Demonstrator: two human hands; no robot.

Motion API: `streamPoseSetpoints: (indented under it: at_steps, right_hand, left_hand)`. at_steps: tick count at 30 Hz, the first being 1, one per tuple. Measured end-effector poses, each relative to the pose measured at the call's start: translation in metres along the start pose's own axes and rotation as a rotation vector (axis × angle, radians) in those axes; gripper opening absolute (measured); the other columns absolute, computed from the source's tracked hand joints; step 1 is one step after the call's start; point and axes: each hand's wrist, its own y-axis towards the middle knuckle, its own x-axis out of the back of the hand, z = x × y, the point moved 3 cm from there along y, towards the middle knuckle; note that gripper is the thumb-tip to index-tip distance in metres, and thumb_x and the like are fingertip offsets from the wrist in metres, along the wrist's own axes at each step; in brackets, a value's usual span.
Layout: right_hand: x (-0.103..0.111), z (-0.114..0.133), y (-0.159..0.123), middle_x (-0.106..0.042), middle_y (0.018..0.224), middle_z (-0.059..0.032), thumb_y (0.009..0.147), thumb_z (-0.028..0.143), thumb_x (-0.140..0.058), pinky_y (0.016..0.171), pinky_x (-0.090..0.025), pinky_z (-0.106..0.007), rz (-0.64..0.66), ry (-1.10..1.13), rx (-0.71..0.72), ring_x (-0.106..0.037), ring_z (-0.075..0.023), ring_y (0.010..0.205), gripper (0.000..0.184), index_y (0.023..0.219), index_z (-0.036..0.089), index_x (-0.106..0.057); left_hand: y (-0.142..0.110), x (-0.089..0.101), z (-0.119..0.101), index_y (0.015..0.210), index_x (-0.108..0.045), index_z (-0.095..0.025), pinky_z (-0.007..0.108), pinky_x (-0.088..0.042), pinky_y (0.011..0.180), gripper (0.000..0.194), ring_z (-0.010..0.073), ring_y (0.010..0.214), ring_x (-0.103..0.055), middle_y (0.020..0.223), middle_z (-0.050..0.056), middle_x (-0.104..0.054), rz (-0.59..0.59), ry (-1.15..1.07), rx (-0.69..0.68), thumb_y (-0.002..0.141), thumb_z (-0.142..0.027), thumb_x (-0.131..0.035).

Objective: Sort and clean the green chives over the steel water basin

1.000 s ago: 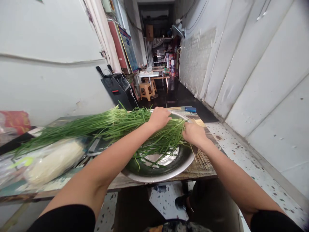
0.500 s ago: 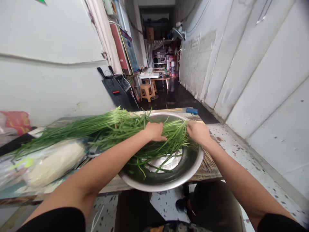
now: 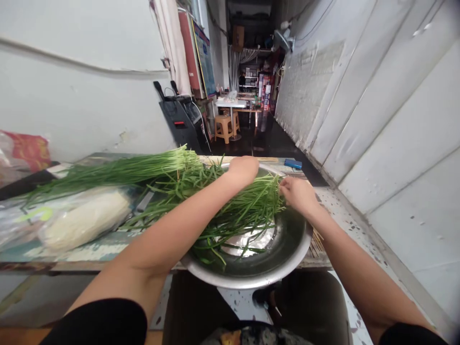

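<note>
Holds left hand (image 3: pixel 244 170) palm-down over the far part of the loose garlic chives (image 3: pixel 247 203), fingers curled under and hidden behind the back of the hand; cannot tell whether pinching or merely touching. Keys right hand (image 3: pixel 297 194) in at the pale stem ends, fingers bent, tips drawn near the thumb and touching the chives; cannot tell whether any stem is gripped.

Count: two hands, one steel basin (image 3: pixel 293 254), one loose heap of chives, one laid-out bundle of garlic chives (image 3: pixel 132 170), one clear plastic bag (image 3: pixel 84 218) with pale contents, one small blue box (image 3: pixel 293 164). Cannot count the thin wooden sticks (image 3: pixel 316 245), partly hidden by basin and right arm.

Position of loose chives: in the basin, under and between the hands, pale ends toward the right hand, green leaves trailing left past the rim, beneath the left forearm, onto the table (image 3: pixel 108 251).
</note>
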Motion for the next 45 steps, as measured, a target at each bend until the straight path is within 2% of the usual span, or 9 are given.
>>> streamPoseSetpoints:
  at_steps: [3, 7, 13, 17, 20, 24, 27, 33, 45]
  right_hand:
    - [-0.007, -0.007, -0.009, -0.071, 0.075, -0.0019, 0.082, 0.023, -0.048, 0.058, -0.041, -0.021, -0.006, 0.083, -0.067, -0.063, -0.0134, 0.062, 0.02, 0.091, 0.019, -0.065]
    - [-0.009, -0.009, -0.013, -0.07, 0.069, 0.0002, 0.081, 0.022, -0.048, 0.062, -0.041, -0.022, -0.028, 0.135, -0.042, -0.064, -0.0149, 0.068, 0.023, 0.096, 0.02, -0.066]
    - [-0.01, -0.006, -0.014, -0.068, 0.067, -0.0013, 0.08, 0.026, -0.049, 0.056, -0.038, -0.024, -0.033, 0.107, -0.012, -0.061, -0.0163, 0.062, 0.025, 0.096, 0.02, -0.067]
    - [-0.01, -0.007, -0.015, -0.07, 0.073, -0.0022, 0.082, 0.029, -0.049, 0.06, -0.041, -0.024, -0.048, 0.229, 0.017, -0.062, -0.0159, 0.065, 0.025, 0.099, 0.018, -0.066]
    - [-0.009, -0.009, -0.016, -0.071, 0.082, -0.0031, 0.084, 0.027, -0.047, 0.066, -0.044, -0.024, -0.087, 0.319, 0.039, -0.064, -0.0158, 0.071, 0.026, 0.098, 0.018, -0.067]
    - [-0.008, -0.01, -0.017, -0.072, 0.086, -0.0023, 0.085, 0.026, -0.046, 0.068, -0.046, -0.025, -0.08, 0.352, 0.067, -0.064, -0.016, 0.074, 0.027, 0.096, 0.02, -0.069]
    - [-0.007, -0.01, -0.018, -0.072, 0.089, -0.0024, 0.085, 0.025, -0.046, 0.071, -0.047, -0.025, -0.084, 0.342, 0.068, -0.065, -0.0168, 0.079, 0.027, 0.097, 0.021, -0.07]
    - [-0.008, -0.01, -0.018, -0.072, 0.093, -0.0021, 0.084, 0.026, -0.048, 0.078, -0.047, -0.026, -0.097, 0.323, 0.07, -0.066, -0.0172, 0.085, 0.027, 0.097, 0.022, -0.071]
    - [-0.007, -0.008, -0.017, -0.072, 0.09, -0.0007, 0.084, 0.024, -0.048, 0.073, -0.047, -0.024, -0.078, 0.28, 0.065, -0.066, -0.0166, 0.081, 0.026, 0.092, 0.023, -0.072]
  left_hand:
    - [0.013, -0.021, -0.008, 0.09, -0.069, -0.009, 0.038, -0.04, 0.086, 0.024, 0.0295, 0.098, -0.058, 0.099, 0.019, -0.066, -0.067, -0.033, -0.078, 0.08, -0.022, -0.052]
    - [0.024, -0.044, -0.007, 0.083, -0.071, -0.012, 0.039, -0.038, 0.087, 0.022, 0.0263, 0.094, -0.059, 0.093, 0.015, -0.068, -0.101, -0.092, -0.055, 0.079, -0.019, -0.051]
    - [0.029, -0.056, 0.003, 0.084, -0.073, -0.019, 0.031, -0.04, 0.081, 0.019, 0.0215, 0.09, -0.06, 0.089, 0.008, -0.07, -0.121, -0.273, -0.098, 0.075, -0.026, -0.057]
    - [0.03, -0.058, 0.007, 0.079, -0.073, -0.02, 0.027, -0.042, 0.075, 0.02, 0.018, 0.081, -0.06, 0.085, 0.004, -0.07, -0.212, -0.489, -0.138, 0.077, -0.023, -0.053]
    - [0.031, -0.061, 0.01, 0.083, -0.073, -0.016, 0.026, -0.043, 0.069, 0.022, 0.0155, 0.071, -0.059, 0.079, 0.005, -0.07, -0.245, -0.796, -0.027, 0.077, -0.027, -0.055]
    - [0.035, -0.074, 0.015, 0.093, -0.069, -0.01, 0.021, -0.041, 0.056, 0.026, 0.0088, 0.054, -0.052, 0.072, 0.005, -0.067, -0.123, -1.257, 0.233, 0.073, -0.024, -0.06]
    - [0.036, -0.077, 0.016, 0.095, -0.068, -0.009, 0.02, -0.041, 0.056, 0.027, 0.0065, 0.053, -0.05, 0.067, 0.004, -0.065, -0.071, -1.407, 0.295, 0.069, -0.015, -0.063]
    - [0.032, -0.078, 0.012, 0.09, -0.07, -0.009, 0.021, -0.041, 0.058, 0.026, 0.0061, 0.053, -0.049, 0.064, 0.002, -0.064, -0.023, -1.425, 0.234, 0.065, -0.009, -0.063]
    - [0.028, -0.076, 0.009, 0.09, -0.071, -0.01, 0.021, -0.041, 0.057, 0.025, 0.0065, 0.051, -0.048, 0.061, 0.002, -0.063, -0.014, -1.401, 0.195, 0.066, -0.01, -0.064]
